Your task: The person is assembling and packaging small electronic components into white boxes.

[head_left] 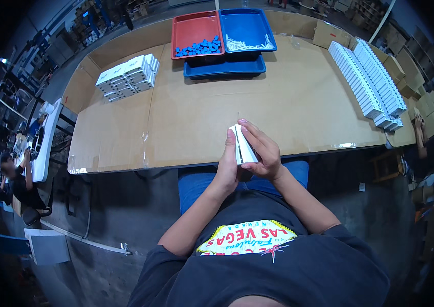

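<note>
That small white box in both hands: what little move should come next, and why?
Probably fold its open flap shut: the small white box sits upright between the left hand and right hand, right fingertips already at its top edge.

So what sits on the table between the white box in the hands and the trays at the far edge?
Nothing: in the head view, only bare cardboard-covered table lies between the small white box and the stacked red and blue trays.

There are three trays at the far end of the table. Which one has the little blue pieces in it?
The red tray, on the left. The blue tray beside it holds pale white pieces, and the second blue tray lies under both.
</note>
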Motion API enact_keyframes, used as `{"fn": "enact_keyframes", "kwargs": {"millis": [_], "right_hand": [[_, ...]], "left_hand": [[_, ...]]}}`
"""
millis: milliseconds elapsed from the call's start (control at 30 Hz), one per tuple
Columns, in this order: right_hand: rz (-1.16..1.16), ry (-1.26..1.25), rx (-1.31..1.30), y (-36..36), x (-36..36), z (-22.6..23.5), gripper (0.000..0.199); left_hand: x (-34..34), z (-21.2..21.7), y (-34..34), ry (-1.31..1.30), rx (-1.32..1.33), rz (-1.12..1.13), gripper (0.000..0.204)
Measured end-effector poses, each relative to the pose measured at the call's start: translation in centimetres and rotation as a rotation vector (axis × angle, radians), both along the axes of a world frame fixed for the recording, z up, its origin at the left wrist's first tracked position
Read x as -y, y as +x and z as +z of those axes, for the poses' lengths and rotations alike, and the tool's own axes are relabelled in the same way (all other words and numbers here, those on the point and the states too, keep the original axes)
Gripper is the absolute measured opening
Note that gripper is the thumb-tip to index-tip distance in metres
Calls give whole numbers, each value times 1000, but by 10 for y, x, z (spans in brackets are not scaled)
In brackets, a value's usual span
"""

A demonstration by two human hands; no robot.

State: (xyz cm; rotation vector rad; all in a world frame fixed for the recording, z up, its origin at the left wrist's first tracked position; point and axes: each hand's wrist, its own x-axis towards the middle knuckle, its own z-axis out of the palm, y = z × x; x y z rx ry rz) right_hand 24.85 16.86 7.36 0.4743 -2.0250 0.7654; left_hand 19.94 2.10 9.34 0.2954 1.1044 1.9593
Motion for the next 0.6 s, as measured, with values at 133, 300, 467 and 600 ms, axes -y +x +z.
{"fn": "enact_keyframes", "kwargs": {"millis": [133,300,467,600], "right_hand": [[29,-154,91,-1,10,0,86],[165,-718,332,-3,23,-3,83],[78,-625,494,-3,9,-2,59],[105,-402,539,4,-2,-6,55]], "left_hand": [[3,-4,-4,-31,42,32,76],[-10,-32,-2,-31,-530,245,71],[-11,-44,-27,-18,-307,246,66],[-13,-38,-31,-66,-152,186,65]]}}
